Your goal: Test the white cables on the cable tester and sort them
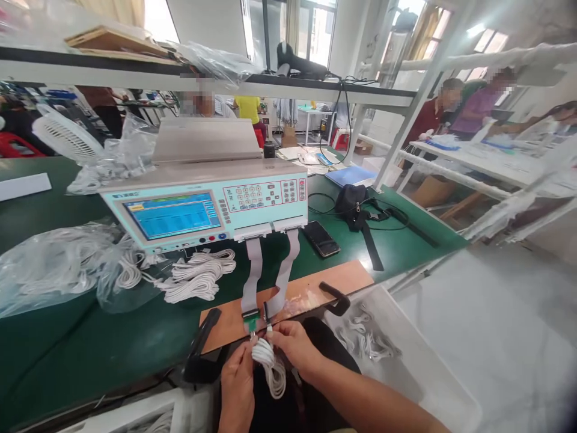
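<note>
Both my hands meet at the near edge of a wooden board (315, 288). My left hand (237, 379) and my right hand (295, 343) are closed on a coiled white cable (270, 364) that hangs between them. The fingers pinch its plug ends up against a small green connector board (250, 325). Two grey ribbon cables (255, 270) run from that board up to a pale cable tester (202, 204) with a lit blue screen.
Bundles of white cables (198, 276) and clear bags of cables (58, 264) lie on the green table. A phone (321, 239) and black pouch (354, 201) sit right of the tester. A white bin (406, 361) holds cables. Other people work at the right.
</note>
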The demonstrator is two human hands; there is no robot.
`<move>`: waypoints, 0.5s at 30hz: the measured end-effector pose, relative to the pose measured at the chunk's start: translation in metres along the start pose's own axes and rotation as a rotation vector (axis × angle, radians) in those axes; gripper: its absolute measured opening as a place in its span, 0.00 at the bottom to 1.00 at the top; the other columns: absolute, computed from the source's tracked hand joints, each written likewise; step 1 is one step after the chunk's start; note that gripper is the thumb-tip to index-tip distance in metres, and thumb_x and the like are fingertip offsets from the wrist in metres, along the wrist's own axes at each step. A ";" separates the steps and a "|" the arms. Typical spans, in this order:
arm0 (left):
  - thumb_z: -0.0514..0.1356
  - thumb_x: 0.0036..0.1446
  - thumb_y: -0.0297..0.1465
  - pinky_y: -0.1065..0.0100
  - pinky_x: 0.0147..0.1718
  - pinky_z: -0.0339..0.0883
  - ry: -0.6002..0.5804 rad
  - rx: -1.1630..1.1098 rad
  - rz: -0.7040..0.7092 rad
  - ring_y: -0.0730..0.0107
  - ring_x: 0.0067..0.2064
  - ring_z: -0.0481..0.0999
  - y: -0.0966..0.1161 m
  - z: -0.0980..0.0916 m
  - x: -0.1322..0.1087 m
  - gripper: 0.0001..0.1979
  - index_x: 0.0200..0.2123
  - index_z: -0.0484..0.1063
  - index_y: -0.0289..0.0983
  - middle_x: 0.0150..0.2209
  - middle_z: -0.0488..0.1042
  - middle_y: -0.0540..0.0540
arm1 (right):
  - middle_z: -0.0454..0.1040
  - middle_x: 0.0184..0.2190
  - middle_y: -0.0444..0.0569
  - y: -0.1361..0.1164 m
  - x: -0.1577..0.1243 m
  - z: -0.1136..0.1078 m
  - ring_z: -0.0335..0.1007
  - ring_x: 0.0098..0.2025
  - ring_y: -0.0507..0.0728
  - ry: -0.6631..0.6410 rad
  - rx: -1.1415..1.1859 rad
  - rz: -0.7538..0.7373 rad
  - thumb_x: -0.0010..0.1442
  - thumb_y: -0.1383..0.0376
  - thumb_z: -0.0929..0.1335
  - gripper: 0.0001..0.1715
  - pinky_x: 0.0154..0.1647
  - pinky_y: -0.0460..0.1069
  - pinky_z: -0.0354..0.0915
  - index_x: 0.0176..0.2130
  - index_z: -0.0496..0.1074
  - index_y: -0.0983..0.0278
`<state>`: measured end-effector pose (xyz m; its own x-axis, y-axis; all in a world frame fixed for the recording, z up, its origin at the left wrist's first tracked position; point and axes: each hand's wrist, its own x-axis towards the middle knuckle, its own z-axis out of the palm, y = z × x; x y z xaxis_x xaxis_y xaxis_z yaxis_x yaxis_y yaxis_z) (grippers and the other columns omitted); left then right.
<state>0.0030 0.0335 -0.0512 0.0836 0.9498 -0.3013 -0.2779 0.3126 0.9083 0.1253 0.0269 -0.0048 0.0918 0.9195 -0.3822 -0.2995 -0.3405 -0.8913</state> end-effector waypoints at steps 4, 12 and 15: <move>0.59 0.49 0.43 0.74 0.28 0.58 0.036 0.221 0.098 0.72 0.29 0.63 0.003 -0.002 -0.004 0.18 0.27 0.70 0.31 0.25 0.67 0.47 | 0.63 0.19 0.44 0.005 -0.003 0.000 0.52 0.21 0.46 -0.014 -0.043 0.010 0.41 0.51 0.70 0.25 0.24 0.43 0.49 0.24 0.68 0.71; 0.53 0.52 0.45 0.74 0.22 0.51 0.025 0.451 0.158 0.76 0.22 0.58 0.011 0.000 0.001 0.23 0.18 0.66 0.31 0.18 0.59 0.50 | 0.71 0.29 0.50 0.010 0.001 -0.006 0.63 0.29 0.52 -0.092 -0.022 0.005 0.45 0.52 0.71 0.22 0.33 0.45 0.59 0.32 0.71 0.68; 0.51 0.55 0.42 0.73 0.27 0.56 0.061 0.487 0.232 0.73 0.26 0.63 0.025 -0.005 -0.013 0.21 0.21 0.68 0.32 0.21 0.65 0.48 | 0.71 0.29 0.49 0.010 0.000 -0.009 0.63 0.29 0.51 -0.088 -0.019 0.014 0.44 0.54 0.72 0.20 0.33 0.45 0.59 0.33 0.72 0.67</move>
<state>-0.0102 0.0291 -0.0261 0.0127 0.9967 -0.0798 0.1942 0.0758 0.9780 0.1309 0.0213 -0.0159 0.0038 0.9281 -0.3722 -0.2817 -0.3561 -0.8910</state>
